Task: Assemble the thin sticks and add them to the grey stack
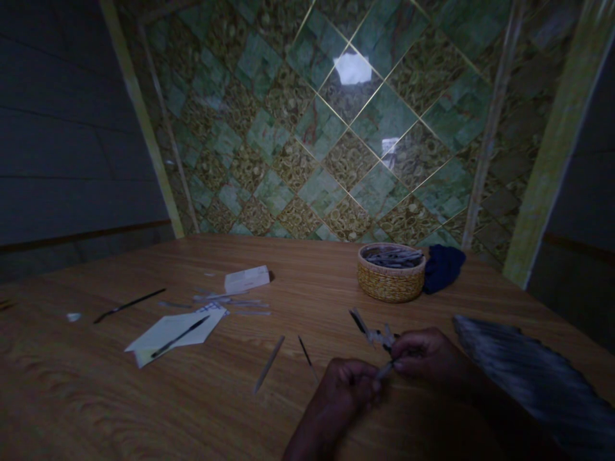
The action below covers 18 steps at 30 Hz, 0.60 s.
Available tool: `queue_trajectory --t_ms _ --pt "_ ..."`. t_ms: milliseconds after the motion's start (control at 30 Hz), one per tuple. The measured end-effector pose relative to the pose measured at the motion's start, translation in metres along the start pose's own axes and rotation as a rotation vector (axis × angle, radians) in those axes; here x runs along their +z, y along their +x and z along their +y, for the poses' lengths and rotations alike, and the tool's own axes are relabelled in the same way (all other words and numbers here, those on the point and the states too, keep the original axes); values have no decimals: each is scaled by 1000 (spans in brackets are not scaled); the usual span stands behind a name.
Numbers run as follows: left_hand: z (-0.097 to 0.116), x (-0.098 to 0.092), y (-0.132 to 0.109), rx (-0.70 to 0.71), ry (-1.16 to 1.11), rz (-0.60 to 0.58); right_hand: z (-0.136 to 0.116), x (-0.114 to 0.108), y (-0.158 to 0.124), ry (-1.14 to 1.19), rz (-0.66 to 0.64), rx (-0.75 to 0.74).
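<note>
**Item 1.** Woven basket [390, 288], my landmark, standing on the wooden table [288, 416]. It holds a heap of slim grey stick-like pieces [394, 257] reaching the rim. The light is too dim for me to count them.

**Item 2.** Dark blue cloth [442, 267], bunched up and touching the basket's right side.

**Item 3.** Left hand [348, 384], in front of the basket on my side. The fingers are curled in, pinching 1 end of a thin pale piece [385, 369].

**Item 4.** Right hand [423, 355], also in front of the basket. The fingertips are pressed together on the other end of the same thin pale piece, which sits between my 2 hands, just above the table.

**Item 5.** Cluster of dark and pale parts [372, 330], between the basket and the right hand. I cannot tell whether the hand holds them or they lie loose.

**Item 6.** Pale stick [269, 363] and short dark stick [305, 351], lying apart on the table, left of the basket and nearer me.

**Item 7.** White box [246, 279], well left of the basket.

**Item 8.** White paper [168, 326], further left of the basket, with 1 dark pen [179, 337] lying across it.

**Item 9.** Long dark rod [129, 305], beyond the paper, farthest from the basket.
</note>
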<state>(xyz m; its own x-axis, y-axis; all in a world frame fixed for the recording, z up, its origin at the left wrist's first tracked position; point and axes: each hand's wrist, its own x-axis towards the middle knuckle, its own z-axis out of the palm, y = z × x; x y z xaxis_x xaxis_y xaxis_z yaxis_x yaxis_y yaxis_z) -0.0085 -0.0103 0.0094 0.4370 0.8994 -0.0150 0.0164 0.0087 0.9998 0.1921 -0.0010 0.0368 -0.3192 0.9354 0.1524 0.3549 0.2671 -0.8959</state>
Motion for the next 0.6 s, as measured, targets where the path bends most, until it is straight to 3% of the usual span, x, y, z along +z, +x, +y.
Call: queue_trajectory --t_ms 200,400,600 --pt "5 1 -2 -7 69 -6 1 4 -3 79 -42 -12" --pt "8 3 -4 -10 113 -17 7 7 -3 120 -96 72" --pt "9 2 -4 -21 88 -43 14 6 0 86 -132 18"
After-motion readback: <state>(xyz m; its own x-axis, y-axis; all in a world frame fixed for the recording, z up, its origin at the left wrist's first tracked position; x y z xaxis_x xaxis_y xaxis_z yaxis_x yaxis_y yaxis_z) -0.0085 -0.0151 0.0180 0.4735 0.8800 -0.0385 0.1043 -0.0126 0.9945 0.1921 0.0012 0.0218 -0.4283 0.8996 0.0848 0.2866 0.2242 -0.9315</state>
